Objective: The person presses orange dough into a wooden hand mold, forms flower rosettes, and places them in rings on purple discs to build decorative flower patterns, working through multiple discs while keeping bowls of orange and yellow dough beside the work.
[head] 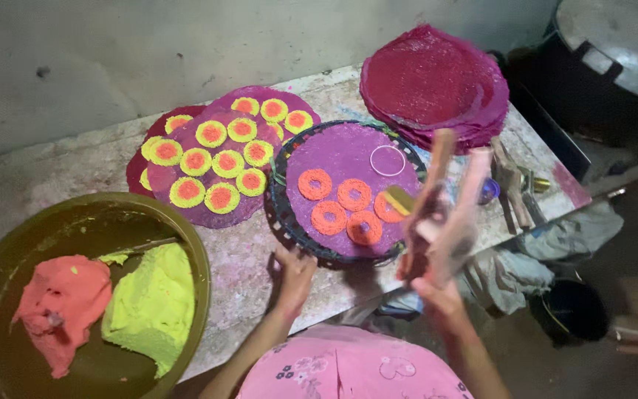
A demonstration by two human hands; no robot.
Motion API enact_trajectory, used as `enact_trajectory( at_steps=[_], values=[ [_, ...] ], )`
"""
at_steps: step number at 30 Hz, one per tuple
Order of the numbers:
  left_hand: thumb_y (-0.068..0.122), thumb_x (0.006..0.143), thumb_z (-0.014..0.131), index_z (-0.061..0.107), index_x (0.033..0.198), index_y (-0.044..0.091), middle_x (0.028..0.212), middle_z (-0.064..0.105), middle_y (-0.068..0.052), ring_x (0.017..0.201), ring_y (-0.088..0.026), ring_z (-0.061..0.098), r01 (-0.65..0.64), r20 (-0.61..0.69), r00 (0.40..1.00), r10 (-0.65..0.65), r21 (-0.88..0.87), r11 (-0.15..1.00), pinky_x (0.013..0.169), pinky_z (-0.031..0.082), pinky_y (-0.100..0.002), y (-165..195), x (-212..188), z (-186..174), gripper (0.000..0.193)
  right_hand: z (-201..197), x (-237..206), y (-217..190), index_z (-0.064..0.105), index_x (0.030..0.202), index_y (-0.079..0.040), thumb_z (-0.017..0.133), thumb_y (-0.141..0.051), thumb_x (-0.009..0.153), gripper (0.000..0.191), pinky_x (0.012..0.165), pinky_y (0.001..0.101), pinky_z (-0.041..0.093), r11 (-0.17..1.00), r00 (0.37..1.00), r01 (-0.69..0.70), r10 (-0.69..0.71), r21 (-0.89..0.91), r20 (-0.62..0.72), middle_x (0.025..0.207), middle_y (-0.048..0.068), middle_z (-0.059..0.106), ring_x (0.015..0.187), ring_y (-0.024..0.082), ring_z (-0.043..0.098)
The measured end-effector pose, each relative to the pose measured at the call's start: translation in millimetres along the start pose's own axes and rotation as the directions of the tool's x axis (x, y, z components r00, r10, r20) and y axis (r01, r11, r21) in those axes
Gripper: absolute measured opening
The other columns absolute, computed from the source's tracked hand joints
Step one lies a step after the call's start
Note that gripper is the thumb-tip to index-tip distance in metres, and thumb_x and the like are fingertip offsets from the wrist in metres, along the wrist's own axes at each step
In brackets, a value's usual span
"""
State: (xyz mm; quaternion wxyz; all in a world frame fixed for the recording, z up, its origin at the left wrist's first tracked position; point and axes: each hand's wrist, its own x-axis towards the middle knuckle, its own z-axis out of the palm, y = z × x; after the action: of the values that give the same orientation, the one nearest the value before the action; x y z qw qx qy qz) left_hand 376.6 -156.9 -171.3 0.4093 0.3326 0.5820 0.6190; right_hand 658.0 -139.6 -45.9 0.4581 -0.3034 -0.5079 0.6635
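My left hand (295,275) grips the near rim of a dark round woven tray (280,214). On the tray lies a purple dough disc (348,151) with several orange dough rings (340,205) and a thin ring outline pressed near its far edge. My right hand (437,284) holds a wooden two-handled press tool (444,199) upright over the tray's right side; its tip carries yellowish dough beside the last orange ring.
A large olive bowl (193,244) at left holds pink dough (60,307) and yellow-green dough (153,299). Finished purple discs with yellow-and-orange rings (215,166) lie behind it. A stack of plain magenta discs (433,81) sits at back right, with a dark lidded pot (607,52) beyond.
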Motion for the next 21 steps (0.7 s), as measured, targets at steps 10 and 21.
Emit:
enact_trajectory(
  at_steps=[10, 21],
  values=[
    [0.004, 0.096, 0.054, -0.007, 0.157, 0.033, 0.145, 0.043, 0.003, 0.096, -0.028, 0.069, 0.377, -0.025, 0.92, -0.39, -0.208, 0.903, 0.068, 0.056, -0.042, 23.0, 31.3, 36.9, 0.092, -97.2, 74.2, -41.4, 0.042, 0.148, -0.003, 0.065, -0.018, 0.088, 0.066, 0.098, 0.0427, 0.046, 0.996, 0.997, 0.082, -0.082, 0.033, 0.009, 0.124, 0.015, 0.056, 0.113, 0.027, 0.057],
    [0.029, 0.109, 0.046, 0.012, 0.165, 0.02, 0.143, 0.048, -0.008, 0.111, -0.024, 0.065, 0.234, -0.248, 0.921, -0.301, -0.266, 0.935, 0.091, 0.058, -0.043, 25.7, 74.8, 9.6, 0.066, -156.7, 126.6, -27.8, 0.044, 0.144, 0.0, 0.065, -0.015, 0.092, 0.058, 0.1, 0.0429, 0.047, 0.996, 0.986, -0.017, 0.003, 0.085, 0.164, 0.125, 0.016, 0.058, 0.112, 0.027, 0.058]
  ],
)
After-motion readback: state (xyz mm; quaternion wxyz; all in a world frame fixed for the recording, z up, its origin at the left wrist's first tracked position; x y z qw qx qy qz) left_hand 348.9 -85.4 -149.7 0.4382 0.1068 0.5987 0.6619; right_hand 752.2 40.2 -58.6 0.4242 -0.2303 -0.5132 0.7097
